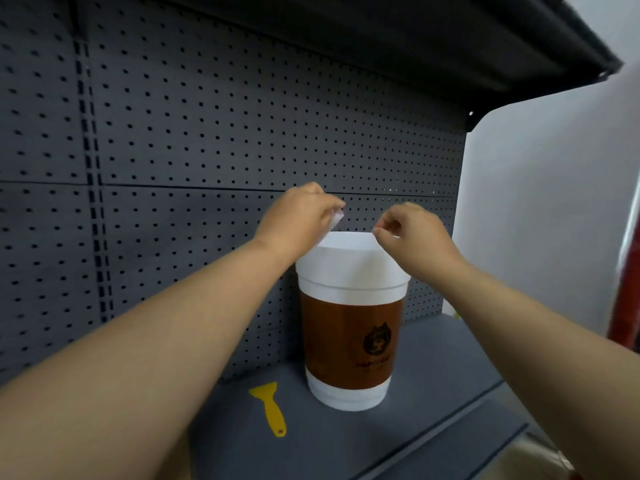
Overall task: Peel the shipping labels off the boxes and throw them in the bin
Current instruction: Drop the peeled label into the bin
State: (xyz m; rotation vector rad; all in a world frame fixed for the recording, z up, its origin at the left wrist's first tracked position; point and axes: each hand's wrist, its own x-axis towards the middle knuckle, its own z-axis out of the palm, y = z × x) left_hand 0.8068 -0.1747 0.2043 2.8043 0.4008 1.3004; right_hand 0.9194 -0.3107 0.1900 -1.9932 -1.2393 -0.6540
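Reaching over the coffee-cup-shaped bin with white lid and brown sleeve [351, 327], you pinched a small white paper label [335, 221] in your left hand [298, 220], just above the lid's left edge. Your right hand [412, 233] had fingers curled w/ tips pinched; whether they gripped anything, can't tell. Yellow plastic scraper [268, 407] lay on the grey shelf [433, 393], near-left of the bin.

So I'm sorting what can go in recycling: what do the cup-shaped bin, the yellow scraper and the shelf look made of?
The cup-shaped bin looks like smooth matte plastic, white with a brown printed band; I can't rule out coated card. The yellow scraper seems moulded plastic, one even colour with a hanging hole. The shelf and its pegboard back look like grey painted sheet metal, with regular punched holes.
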